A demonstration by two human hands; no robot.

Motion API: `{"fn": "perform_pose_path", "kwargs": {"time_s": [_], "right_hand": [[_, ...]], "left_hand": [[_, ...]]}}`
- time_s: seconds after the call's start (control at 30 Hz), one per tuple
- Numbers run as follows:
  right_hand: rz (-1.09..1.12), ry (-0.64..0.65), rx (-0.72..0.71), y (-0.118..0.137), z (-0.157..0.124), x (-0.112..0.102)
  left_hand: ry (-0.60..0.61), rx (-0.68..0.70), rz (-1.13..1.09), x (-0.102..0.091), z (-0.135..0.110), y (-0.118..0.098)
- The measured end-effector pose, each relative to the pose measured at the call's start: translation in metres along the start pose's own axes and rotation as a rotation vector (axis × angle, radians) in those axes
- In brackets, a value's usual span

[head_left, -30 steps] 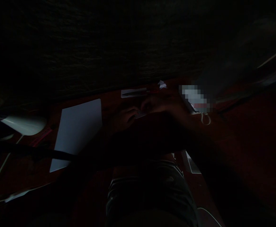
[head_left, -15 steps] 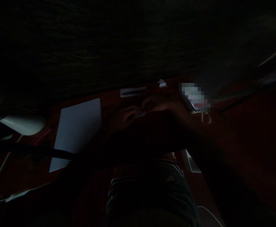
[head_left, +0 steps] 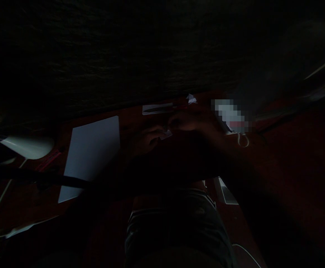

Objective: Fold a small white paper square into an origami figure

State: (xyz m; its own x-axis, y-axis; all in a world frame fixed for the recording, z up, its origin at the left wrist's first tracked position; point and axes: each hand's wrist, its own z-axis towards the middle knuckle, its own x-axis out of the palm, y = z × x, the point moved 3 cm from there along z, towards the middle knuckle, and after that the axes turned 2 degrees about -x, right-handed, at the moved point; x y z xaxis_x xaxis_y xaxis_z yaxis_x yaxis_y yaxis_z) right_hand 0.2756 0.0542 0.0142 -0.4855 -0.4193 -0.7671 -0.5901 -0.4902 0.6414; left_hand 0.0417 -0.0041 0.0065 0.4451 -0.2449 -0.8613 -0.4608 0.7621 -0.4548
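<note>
The scene is very dark. A small piece of pale paper (head_left: 166, 134) lies low over the reddish table, between my two hands. My left hand (head_left: 149, 137) comes from the left, with its fingers closed on the paper's left side. My right hand (head_left: 183, 121) has its fingers curled down at the paper's upper edge; the fingertips are hard to make out. Just beyond the hands, a knife (head_left: 157, 109) with a red handle lies across a white strip of paper (head_left: 148, 107). A folded bit of white paper (head_left: 191, 99) sits to the right of it.
A large white sheet (head_left: 92, 149) lies on the left of the table (head_left: 130, 121). Past it are a white lamp head (head_left: 28, 147) and its cord. On the right is a blurred-out pale object (head_left: 229, 115) with a cord loop. A pale box (head_left: 226, 191) is lower right.
My right hand has drawn slightly up from the paper, so more of the paper shows. My left hand has shifted only a little. Other things lie as before.
</note>
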Motion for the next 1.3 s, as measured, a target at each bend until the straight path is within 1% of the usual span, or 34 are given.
{"fn": "perform_pose_path", "kwargs": {"time_s": [0.27,0.57,0.77,0.93,1.3], "right_hand": [[-0.082,-0.046,0.075,0.009,-0.001,-0.002],[-0.122,-0.099,0.065,0.013,0.001,0.001],[-0.154,-0.111,0.089,0.014,0.001,0.001],[-0.183,-0.117,0.149,0.016,0.003,0.002],[-0.194,-0.111,0.155,0.021,0.002,0.001]], "left_hand": [[0.006,-0.009,0.024,0.003,-0.003,-0.001],[0.017,-0.002,0.031,0.003,-0.003,0.0],[0.016,0.003,0.025,0.004,-0.002,0.002],[0.013,0.012,0.025,0.002,0.0,0.002],[0.035,-0.003,0.019,0.003,-0.002,0.002]]}}
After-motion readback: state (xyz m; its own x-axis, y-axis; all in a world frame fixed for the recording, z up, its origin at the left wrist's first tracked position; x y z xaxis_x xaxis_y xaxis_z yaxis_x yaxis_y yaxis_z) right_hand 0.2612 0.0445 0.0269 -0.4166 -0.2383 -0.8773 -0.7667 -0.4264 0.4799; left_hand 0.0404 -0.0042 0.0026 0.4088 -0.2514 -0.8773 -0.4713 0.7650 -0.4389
